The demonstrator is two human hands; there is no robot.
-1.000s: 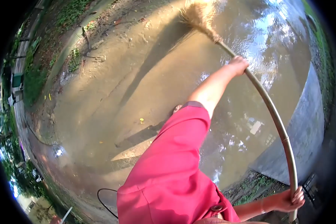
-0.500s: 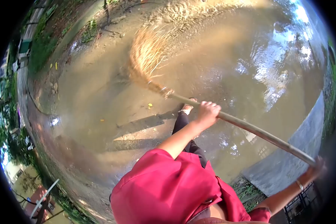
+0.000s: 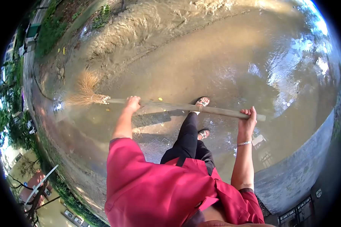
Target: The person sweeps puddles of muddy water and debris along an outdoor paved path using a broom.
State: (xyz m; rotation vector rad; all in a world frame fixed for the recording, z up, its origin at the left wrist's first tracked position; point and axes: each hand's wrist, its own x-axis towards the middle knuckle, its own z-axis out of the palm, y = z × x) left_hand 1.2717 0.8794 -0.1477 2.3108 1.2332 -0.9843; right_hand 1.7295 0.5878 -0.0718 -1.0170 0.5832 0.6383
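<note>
A long-handled broom (image 3: pixel 166 105) with splayed straw-coloured bristles (image 3: pixel 86 90) lies across the view, its head at the left. My left hand (image 3: pixel 133 103) is closed round the pole, not far from the binding of the bristles. Near the pole's other end, at the right, my right hand (image 3: pixel 247 118) grips it with wrapped fingers. The bristles are spread over wet ground at the edge of muddy water (image 3: pixel 201 60). My sandalled feet (image 3: pixel 202 102) stand in the shallow water below the pole.
A churned ridge of muddy water (image 3: pixel 140 30) runs along the top. On the lower right is a grey paved slab (image 3: pixel 291 181), with a metal gate (image 3: pixel 297 212) beyond it. Greenery and a building line the left. A few yellow leaves float near the pole.
The broom head has swept left and down, and the pole has turned nearly level. Both hands have moved left, the right one also upward. A second foot now shows.
</note>
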